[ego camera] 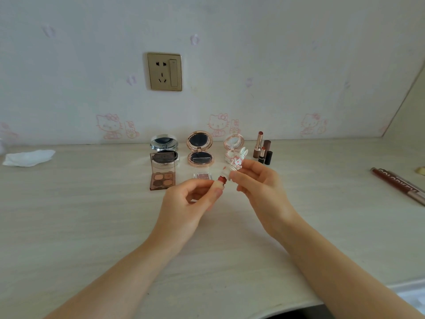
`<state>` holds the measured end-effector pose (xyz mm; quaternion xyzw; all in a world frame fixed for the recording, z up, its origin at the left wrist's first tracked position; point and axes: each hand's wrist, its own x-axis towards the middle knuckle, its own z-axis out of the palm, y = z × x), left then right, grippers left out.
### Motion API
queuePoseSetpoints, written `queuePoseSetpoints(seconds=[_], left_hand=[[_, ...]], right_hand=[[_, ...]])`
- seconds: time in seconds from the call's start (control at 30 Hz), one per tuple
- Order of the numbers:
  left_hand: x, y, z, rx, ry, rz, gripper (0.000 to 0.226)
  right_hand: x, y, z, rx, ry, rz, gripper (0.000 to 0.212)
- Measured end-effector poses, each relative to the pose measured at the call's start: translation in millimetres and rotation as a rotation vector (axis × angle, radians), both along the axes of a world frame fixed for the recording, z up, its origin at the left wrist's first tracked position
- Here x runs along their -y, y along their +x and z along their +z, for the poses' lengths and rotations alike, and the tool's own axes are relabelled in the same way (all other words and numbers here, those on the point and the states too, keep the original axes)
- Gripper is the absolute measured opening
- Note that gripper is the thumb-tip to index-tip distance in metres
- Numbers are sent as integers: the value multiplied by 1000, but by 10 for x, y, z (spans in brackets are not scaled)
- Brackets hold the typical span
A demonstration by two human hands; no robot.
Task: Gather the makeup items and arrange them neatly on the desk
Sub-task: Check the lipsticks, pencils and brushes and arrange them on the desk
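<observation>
**Makeup arrangement: row largely set, three items outstanding**

Held item: small lip tint (pixel 223 178), reddish body, white cap with a rabbit figure. Left hand (pixel 190 199) pinches the body; right hand (pixel 257 183) closes its fingertips on the cap end. Whether the cap is seated or partly off cannot be told; fingers hide the join.

Arranged along the wall, left to right:
- silver round compact (pixel 164 143), open, upright
- eyeshadow quad (pixel 162 178), open, in front of it
- rose-gold round compact (pixel 199 149), open
- small clear single eyeshadow (pixel 202 176), in front of that
- pink compact (pixel 233 148), open
- two uncapped lipsticks (pixel 262 148) with their caps standing beside them

Outstanding: the lip tint in hand, and two long pencils (pixel 400 185) lying well apart at the desk's (pixel 92 226) right edge.

Not makeup: crumpled tissue (pixel 28 157), far left.

Judgement: most of the task is done; likely next is standing the tint with the row.
</observation>
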<state>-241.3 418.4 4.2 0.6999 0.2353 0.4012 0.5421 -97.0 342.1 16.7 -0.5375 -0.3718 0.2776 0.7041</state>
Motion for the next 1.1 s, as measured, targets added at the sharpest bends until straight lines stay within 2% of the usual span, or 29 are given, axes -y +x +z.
queuePoseSetpoints(seconds=[0.13, 0.3, 0.57, 0.9, 0.97, 1.1], left_hand=[[9, -2, 2, 17, -45, -71, 26], [27, 17, -29, -16, 53, -104, 38], [67, 93, -24, -33, 241, -122, 35], [318, 509, 23, -205, 676, -220, 43], [390, 630, 26, -243, 711, -232, 40], [456, 838, 44, -316, 775, -283, 38]], right_hand=[[-3, 22, -16, -51, 20, 14, 20], [14, 57, -17, -167, 69, 37, 26], [76, 116, 63, -242, 100, 25, 27], [379, 641, 156, -144, -24, 98, 20], [440, 741, 144, -128, -54, 78, 12], [526, 930, 113, -85, -123, 14, 10]])
